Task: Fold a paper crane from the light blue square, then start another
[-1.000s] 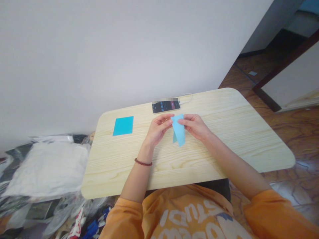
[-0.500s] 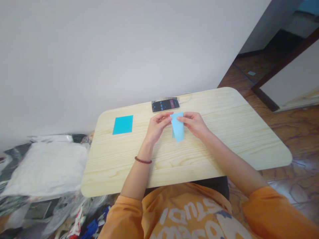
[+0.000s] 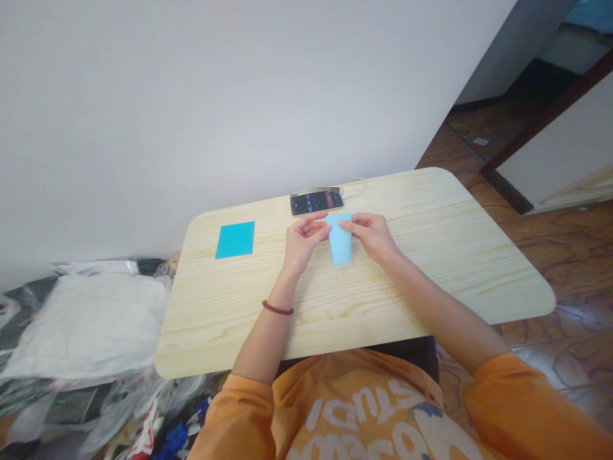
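Note:
Between my two hands, above the middle of the table, is a light blue sheet of paper [image 3: 340, 246], bent over on itself with its lower end hanging toward me. My left hand [image 3: 305, 239] pinches its upper left edge between thumb and fingers. On the other side, my right hand [image 3: 371, 234] grips the upper right edge, its thumb lying on the front of the paper. A square stack of brighter blue paper [image 3: 235, 240] lies flat to the left, apart from both hands.
Behind my hands a phone [image 3: 317, 202] with a lit timer lies near the back edge, a white cable [image 3: 359, 187] running from it. The pale wooden table [image 3: 230, 319] meets a white wall [image 3: 191, 102]. A white bundle and plastic bags [image 3: 90, 326] lie left of the table.
The paper's lower end has drawn in, so its two layers now line up more closely and less of the back layer shows. Both hands keep their grip in nearly the same place.

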Tool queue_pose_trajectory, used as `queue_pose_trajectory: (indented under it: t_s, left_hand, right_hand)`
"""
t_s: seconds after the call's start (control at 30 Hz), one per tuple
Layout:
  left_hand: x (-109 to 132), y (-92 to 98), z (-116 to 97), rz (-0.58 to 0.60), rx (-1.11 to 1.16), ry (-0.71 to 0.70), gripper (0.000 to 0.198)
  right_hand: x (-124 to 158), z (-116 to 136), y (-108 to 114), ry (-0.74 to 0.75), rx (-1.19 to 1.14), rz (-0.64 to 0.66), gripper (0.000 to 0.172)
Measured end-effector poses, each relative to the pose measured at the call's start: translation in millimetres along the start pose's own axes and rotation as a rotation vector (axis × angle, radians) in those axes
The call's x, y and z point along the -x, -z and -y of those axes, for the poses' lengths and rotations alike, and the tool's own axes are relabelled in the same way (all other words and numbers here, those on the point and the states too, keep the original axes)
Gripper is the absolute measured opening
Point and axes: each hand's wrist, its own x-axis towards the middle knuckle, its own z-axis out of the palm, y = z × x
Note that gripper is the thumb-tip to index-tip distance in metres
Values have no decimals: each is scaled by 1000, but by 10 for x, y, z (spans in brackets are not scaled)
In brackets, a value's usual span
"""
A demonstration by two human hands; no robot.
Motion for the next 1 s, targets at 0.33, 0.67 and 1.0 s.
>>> queue_pose_trajectory:
  t_s: [0.33,0.67,1.0]
  left_hand:
    - [-5,-33,50,-223,46,-135,40]
    - [-27,21,12,-206,40,-94,41]
    - [-36,40,10,-188,49,-58,42]
  right_hand:
    - [21,-17,-28,-149,16,106,31]
    - [30,49,-7,-250,4,196,32]
    - [30,80,12,-283,6,249,33]
